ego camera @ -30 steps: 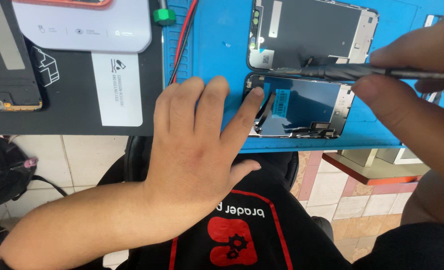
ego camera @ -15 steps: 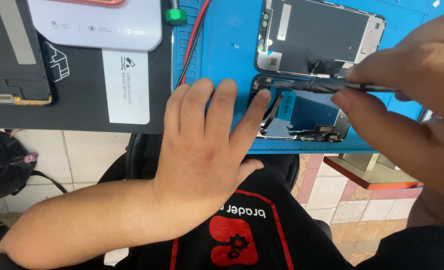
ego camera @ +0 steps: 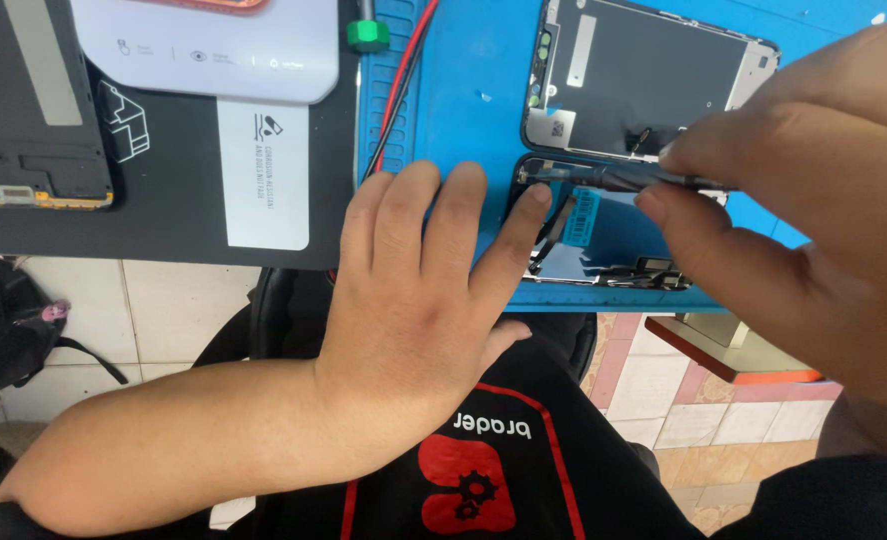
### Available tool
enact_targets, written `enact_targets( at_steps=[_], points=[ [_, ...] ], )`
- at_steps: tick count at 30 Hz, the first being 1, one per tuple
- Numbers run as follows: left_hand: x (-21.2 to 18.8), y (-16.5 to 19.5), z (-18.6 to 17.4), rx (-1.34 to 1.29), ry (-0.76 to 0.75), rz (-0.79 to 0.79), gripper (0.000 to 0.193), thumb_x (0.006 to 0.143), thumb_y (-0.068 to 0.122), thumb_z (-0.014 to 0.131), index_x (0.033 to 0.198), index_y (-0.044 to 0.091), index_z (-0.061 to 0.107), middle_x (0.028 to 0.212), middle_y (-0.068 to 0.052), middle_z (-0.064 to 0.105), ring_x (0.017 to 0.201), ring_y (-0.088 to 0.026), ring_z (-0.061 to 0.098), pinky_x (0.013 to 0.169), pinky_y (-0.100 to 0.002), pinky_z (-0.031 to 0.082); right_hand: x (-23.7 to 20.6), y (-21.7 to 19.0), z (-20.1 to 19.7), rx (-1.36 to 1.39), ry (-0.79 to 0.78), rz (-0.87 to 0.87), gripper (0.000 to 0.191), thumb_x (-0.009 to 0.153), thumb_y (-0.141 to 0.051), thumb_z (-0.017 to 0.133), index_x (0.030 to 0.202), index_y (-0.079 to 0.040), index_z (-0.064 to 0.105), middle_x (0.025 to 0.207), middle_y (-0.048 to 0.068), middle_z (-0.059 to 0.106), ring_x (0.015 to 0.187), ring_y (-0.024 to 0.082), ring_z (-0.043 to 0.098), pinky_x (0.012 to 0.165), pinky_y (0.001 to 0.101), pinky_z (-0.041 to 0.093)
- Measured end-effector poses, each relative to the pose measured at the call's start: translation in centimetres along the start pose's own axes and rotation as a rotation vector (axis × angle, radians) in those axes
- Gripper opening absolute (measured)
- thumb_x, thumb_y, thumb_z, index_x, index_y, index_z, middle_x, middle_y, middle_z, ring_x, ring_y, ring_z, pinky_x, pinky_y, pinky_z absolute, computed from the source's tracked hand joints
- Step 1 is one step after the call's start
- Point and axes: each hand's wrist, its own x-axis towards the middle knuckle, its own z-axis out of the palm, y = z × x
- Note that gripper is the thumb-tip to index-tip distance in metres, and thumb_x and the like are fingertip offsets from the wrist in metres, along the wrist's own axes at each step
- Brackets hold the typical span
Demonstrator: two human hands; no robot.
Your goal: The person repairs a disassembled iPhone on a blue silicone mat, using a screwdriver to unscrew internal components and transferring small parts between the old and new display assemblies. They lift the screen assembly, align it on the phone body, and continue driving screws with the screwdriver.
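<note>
The opened phone body (ego camera: 603,235) lies at the near edge of the blue work mat (ego camera: 463,100), its lower side almost flush with the mat's rim, beyond which the desk ends and tiled floor shows. Just above it, nearly touching, sits the detached screen assembly (ego camera: 643,85), face down, so little free mat is left between the two parts. To the left, the mat has a bare strip before a red cable (ego camera: 403,80) and the dark pad (ego camera: 163,200) that carries a white box (ego camera: 213,50) and another dark phone panel (ego camera: 28,110). The left hand (ego camera: 413,300) lies flat on the mat, fingers (ego camera: 523,225) spread narrowly, the forefinger tip pressing the phone body's upper left corner. The right hand (ego camera: 793,210) pinches a slim dark tool (ego camera: 623,178) between thumb and forefinger, its tip lying across the phone's upper interior.
</note>
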Motion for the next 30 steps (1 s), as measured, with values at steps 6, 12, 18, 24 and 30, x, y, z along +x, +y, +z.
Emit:
enact_targets(
  at_steps=[6, 12, 18, 24, 30],
  points=[
    [0.0, -0.1, 0.2, -0.008, 0.015, 0.000, 0.098, 0.059, 0.048, 0.093, 0.139, 0.004, 0.058, 0.126, -0.022, 0.046, 0.118, -0.040, 0.045, 0.101, -0.059, 0.042, 0.4, -0.3, -0.1, -0.051, 0.003, -0.018, 0.028, 0.076, -0.010, 0.089, 0.095, 0.004, 0.074, 0.080, 0.015, 0.066, 0.073, 0.026, 0.063, 0.063, 0.0369, 0.049],
    [0.0, -0.2, 0.1, -0.016, 0.021, -0.008, 0.097, 0.058, 0.046, 0.094, 0.139, 0.004, 0.059, 0.126, -0.022, 0.046, 0.118, -0.040, 0.045, 0.102, -0.059, 0.042, 0.3, -1.1, -0.2, -0.028, 0.001, 0.054, 0.028, 0.076, -0.011, 0.090, 0.095, 0.003, 0.074, 0.082, 0.016, 0.067, 0.072, 0.027, 0.063, 0.064, 0.0374, 0.048],
    [0.0, -0.4, 0.0, -0.029, 0.043, 0.010, 0.094, 0.061, 0.041, 0.094, 0.139, 0.004, 0.058, 0.126, -0.022, 0.046, 0.119, -0.041, 0.044, 0.102, -0.059, 0.041, 1.6, -2.0, -0.7, -0.149, -0.040, -0.078, 0.026, 0.079, -0.016, 0.085, 0.094, 0.002, 0.075, 0.084, 0.014, 0.066, 0.073, 0.028, 0.060, 0.066, 0.0403, 0.047],
    [-0.2, -0.1, 0.1, 0.008, 0.002, 0.006, 0.096, 0.065, 0.045, 0.093, 0.145, 0.005, 0.057, 0.131, -0.023, 0.046, 0.123, -0.042, 0.044, 0.105, -0.060, 0.039, 3.5, -3.0, -1.7, -0.238, -0.149, -0.146, 0.036, 0.071, -0.027, 0.078, 0.098, -0.003, 0.073, 0.081, 0.006, 0.064, 0.065, 0.020, 0.057, 0.058, 0.0353, 0.044],
    [-0.5, -0.3, 0.0, 0.000, 0.054, 0.012, 0.097, 0.059, 0.045, 0.093, 0.139, 0.003, 0.059, 0.124, -0.022, 0.046, 0.117, -0.039, 0.045, 0.101, -0.058, 0.041, 3.3, -1.9, -1.3, -0.181, -0.259, -0.060, 0.032, 0.074, -0.035, 0.075, 0.097, -0.012, 0.072, 0.081, 0.009, 0.063, 0.067, 0.022, 0.061, 0.058, 0.0349, 0.046]
  ],
)
